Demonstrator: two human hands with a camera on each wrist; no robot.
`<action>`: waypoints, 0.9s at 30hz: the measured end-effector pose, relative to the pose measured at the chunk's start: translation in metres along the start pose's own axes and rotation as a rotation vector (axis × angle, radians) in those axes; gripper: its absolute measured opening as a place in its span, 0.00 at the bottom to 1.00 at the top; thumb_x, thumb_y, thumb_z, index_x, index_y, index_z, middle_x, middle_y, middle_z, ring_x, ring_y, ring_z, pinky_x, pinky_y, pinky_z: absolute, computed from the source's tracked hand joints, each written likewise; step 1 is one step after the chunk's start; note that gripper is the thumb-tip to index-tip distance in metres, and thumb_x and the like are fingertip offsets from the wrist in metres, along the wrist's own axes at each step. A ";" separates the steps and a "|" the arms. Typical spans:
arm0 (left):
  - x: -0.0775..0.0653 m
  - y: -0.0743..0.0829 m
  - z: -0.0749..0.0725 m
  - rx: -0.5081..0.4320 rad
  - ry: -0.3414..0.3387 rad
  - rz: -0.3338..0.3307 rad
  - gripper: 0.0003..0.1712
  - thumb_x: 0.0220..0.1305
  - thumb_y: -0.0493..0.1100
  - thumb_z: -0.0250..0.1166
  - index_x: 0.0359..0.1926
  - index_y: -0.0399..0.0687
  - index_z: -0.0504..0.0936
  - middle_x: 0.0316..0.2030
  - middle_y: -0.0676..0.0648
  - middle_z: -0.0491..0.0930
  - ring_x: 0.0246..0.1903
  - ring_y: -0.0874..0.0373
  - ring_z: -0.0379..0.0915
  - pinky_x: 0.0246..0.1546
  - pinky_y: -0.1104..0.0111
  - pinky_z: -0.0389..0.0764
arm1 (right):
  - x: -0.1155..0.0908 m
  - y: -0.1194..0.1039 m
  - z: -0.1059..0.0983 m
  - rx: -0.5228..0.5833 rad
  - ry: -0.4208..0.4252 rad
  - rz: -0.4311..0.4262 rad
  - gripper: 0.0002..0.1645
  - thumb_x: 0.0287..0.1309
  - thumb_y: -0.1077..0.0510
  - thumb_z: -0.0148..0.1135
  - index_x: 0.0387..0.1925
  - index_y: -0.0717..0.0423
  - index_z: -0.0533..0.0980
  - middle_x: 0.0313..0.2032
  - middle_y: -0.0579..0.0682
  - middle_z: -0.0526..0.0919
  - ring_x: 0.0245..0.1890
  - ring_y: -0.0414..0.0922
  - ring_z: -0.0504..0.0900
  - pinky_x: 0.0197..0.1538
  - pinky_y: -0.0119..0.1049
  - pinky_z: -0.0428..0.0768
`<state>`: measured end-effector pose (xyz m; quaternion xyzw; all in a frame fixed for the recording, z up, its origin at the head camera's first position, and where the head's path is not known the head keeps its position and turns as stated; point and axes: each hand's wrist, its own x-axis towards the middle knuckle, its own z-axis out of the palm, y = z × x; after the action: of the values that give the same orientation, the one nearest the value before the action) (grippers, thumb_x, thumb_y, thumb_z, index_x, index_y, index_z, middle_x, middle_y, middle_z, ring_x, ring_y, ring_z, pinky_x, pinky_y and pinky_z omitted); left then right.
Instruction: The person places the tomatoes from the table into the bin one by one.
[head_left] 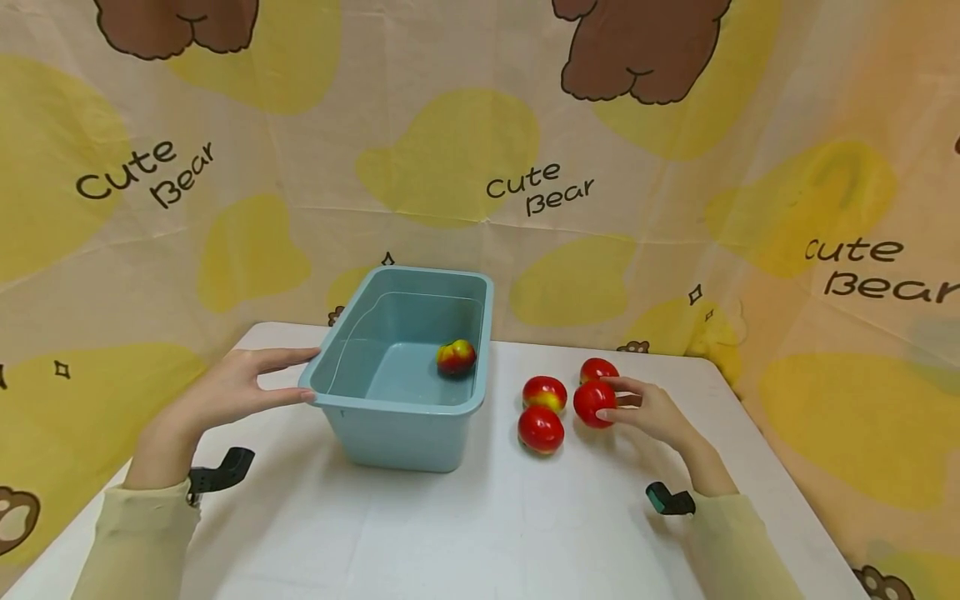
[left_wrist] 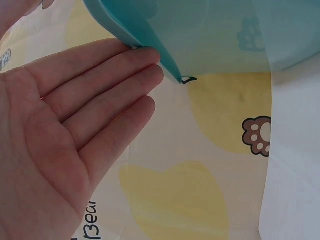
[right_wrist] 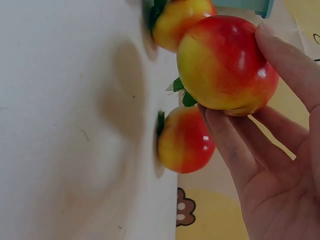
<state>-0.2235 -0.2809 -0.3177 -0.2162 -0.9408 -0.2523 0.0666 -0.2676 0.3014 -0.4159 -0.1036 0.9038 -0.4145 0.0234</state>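
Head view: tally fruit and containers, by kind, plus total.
Bin: 1
Fruits: 5 (1 inside the bin, 3 on the table, 1 in the right hand)
Total: 6

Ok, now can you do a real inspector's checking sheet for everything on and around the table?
Surface: white table; a few tiny marks show in the right wrist view.
Job's things: blue-grey bin, with one red-and-yellow fruit inside, near its right wall; three loose fruits stand right of the bin.
Clutter: nothing seen.
Left fingers: straight, touching the bin's rim.
Right fingers: gripping another fruit.
Cables: nothing seen.
Surroundings: cloth backdrop with yellow patches and "Cute Bear" lettering.
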 end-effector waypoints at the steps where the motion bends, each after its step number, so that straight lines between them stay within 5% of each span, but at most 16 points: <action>1: 0.000 0.000 0.000 0.001 0.001 0.003 0.36 0.54 0.62 0.68 0.63 0.59 0.73 0.59 0.48 0.76 0.60 0.47 0.69 0.55 0.49 0.72 | 0.000 -0.002 -0.001 0.003 0.001 -0.003 0.39 0.50 0.44 0.70 0.62 0.52 0.70 0.60 0.60 0.73 0.53 0.59 0.77 0.47 0.44 0.84; 27: 0.000 0.002 -0.002 -0.006 -0.011 -0.011 0.36 0.53 0.63 0.68 0.63 0.59 0.73 0.59 0.48 0.76 0.61 0.47 0.68 0.56 0.49 0.72 | 0.020 -0.060 -0.021 -0.035 -0.009 -0.175 0.38 0.51 0.48 0.71 0.62 0.55 0.70 0.56 0.58 0.77 0.51 0.58 0.79 0.44 0.40 0.85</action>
<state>-0.2223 -0.2804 -0.3152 -0.2128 -0.9416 -0.2542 0.0594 -0.2801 0.2748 -0.3562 -0.1843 0.8983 -0.3986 -0.0105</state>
